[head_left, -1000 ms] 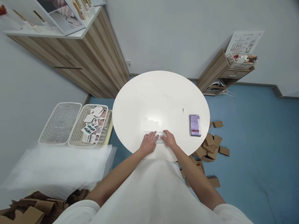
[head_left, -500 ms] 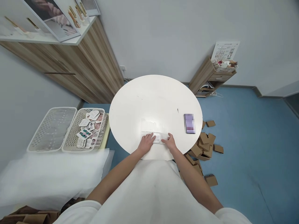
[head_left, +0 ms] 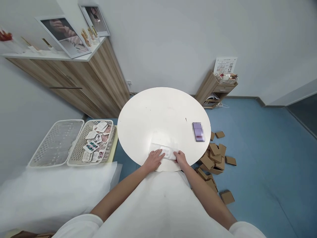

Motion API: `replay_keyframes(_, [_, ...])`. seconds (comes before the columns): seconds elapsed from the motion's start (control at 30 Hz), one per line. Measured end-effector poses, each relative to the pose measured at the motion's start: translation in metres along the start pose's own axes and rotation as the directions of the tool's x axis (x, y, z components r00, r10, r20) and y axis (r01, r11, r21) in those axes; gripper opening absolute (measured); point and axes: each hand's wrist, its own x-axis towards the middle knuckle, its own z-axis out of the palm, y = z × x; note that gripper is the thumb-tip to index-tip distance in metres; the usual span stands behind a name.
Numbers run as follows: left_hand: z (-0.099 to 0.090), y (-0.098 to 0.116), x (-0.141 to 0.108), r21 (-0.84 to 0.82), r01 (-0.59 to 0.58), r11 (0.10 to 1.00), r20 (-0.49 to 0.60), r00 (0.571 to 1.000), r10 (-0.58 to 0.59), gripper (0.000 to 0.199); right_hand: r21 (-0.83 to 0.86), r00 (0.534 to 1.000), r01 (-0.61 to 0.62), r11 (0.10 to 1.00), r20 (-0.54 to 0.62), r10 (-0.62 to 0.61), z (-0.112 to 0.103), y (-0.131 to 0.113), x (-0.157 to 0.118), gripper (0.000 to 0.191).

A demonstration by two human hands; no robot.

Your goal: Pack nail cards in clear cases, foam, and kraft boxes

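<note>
A thin, whitish, partly see-through wrapping sheet (head_left: 156, 146) lies near the front edge of the round white table. Folded into it is a small flat white packet (head_left: 167, 151), whose contents are too faint to make out. My left hand (head_left: 153, 160) rests on the left part of the wrap, fingers stretched and lying flat. At the right end, my right hand (head_left: 181, 158) has its thumb and fingers closed on the edge of the wrapping sheet.
Right of my hands on the table (head_left: 158, 102) lies a blurred purple object (head_left: 198, 132). A white basket (head_left: 79, 158) of printed cards stands at left, beside a second basket (head_left: 37, 155). Brown cardboard boxes (head_left: 215, 157) litter the floor at right.
My right hand has come down slightly and closed on the right end of the wrap. That end now tilts toward me. The camera view has shifted slightly.
</note>
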Motion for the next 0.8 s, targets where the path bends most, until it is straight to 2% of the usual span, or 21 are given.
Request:
replay_keyframes(0.17, [-0.006,0.0,0.002,-0.03,-0.009,0.999,0.034,0.999,0.011,0.056,-0.04,0.995,0.077,0.996,0.066,-0.074,0.014,-0.012,0.001,0.016])
replay_keyframes(0.4, [-0.012,0.003,-0.002,-0.114,0.034,0.993,0.029,0.999,-0.031,0.071,-0.224,0.969,0.204,0.953,0.184,-0.165,0.032,-0.027,0.004,0.006])
replay_keyframes(0.5, [-0.011,0.006,-0.003,-0.094,0.006,0.996,0.004,1.0,-0.005,0.074,-0.296,0.96,0.246,0.923,0.207,-0.19,0.032,-0.028,0.005,0.017])
replay_keyframes(0.67, [-0.005,0.009,-0.004,-0.011,-0.013,1.0,0.06,0.998,0.013,0.063,-0.364,0.941,0.311,0.878,0.247,-0.23,0.025,-0.026,-0.001,0.024])
replay_keyframes(0.8, [-0.005,0.007,-0.006,0.008,-0.018,1.0,0.074,0.997,0.017,0.06,-0.492,0.93,0.369,0.789,0.186,-0.318,0.017,-0.017,-0.016,0.038])
